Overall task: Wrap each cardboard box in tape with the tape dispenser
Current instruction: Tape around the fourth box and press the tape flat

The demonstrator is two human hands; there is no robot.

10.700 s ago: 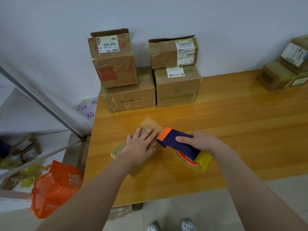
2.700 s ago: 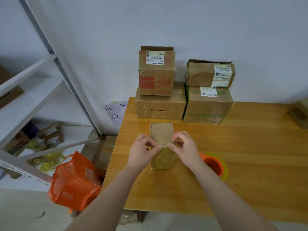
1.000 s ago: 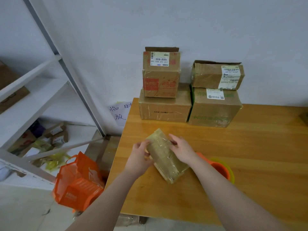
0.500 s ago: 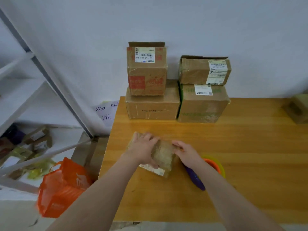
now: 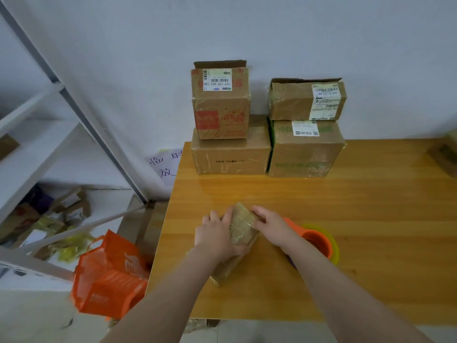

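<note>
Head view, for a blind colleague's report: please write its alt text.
The left hand and right hand hold a small tape-wrapped cardboard box on the wooden table; the tape dispenser lies beside the right wrist. Four larger boxes stand stacked against the wall.

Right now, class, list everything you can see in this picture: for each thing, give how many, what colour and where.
small box: one, brown under shiny tape, held tilted over the table's near left part
tape dispenser: one, orange, yellow and purple, on the table, partly hidden by the right forearm
stacked boxes: four, brown, two piles of two at the table's back by the wall
edge box: one, brown, table's far right, cut off
table: one, orange-brown wood, centre and right
bag: one, orange, low down, left of the table
shelf rack: one, white, far left
paper note: one, white, handwritten, left of the table
left hand: one, grips the small box from above
right hand: one, holds its right end
</note>
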